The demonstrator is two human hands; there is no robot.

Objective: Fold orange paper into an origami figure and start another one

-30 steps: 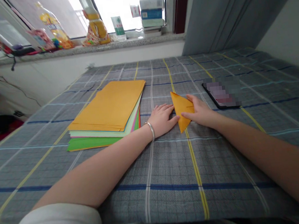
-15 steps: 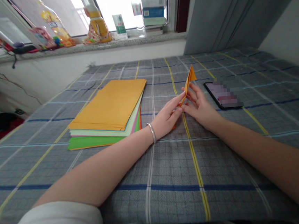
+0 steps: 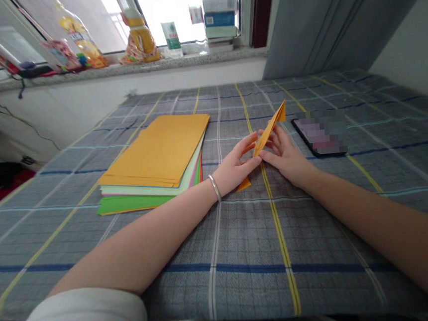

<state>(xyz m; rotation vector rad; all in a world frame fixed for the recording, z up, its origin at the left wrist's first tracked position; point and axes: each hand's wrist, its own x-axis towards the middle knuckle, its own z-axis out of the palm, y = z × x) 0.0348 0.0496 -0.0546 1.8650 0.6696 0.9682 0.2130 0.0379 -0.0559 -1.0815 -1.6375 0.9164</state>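
Sheets [image 3: 156,150] of coloured paper lie stacked on the checked cloth [image 3: 55,234] to my left, orange uppermost, pale and bright green edges showing beneath; I'd say they sit there to stay within reach without getting under my wrists. A silver bracelet [image 3: 215,188] rings my left wrist. Past it, my left hand [image 3: 236,166] comes in low, thumb and forefinger parted by a modest gap, thumb tip at the bottom edge of the folded orange paper [image 3: 270,129]; whether that hand grips or merely steadies, I cannot tell. An orange tip [image 3: 244,184] pokes out below my palm, and I can't make out whether it belongs to the same fold. The folded orange paper is between my hands, leaning up and to the right, probably so its lower edge faces my thumbs. My right hand [image 3: 286,155] has its thumb in front of that edge, nearly meeting the other, and its curled fingers behind, partly hidden, closed lightly on it; that seems to keep it tilted. Farther right, a phone [image 3: 319,139] lies flat, perhaps set clear of my forearm.
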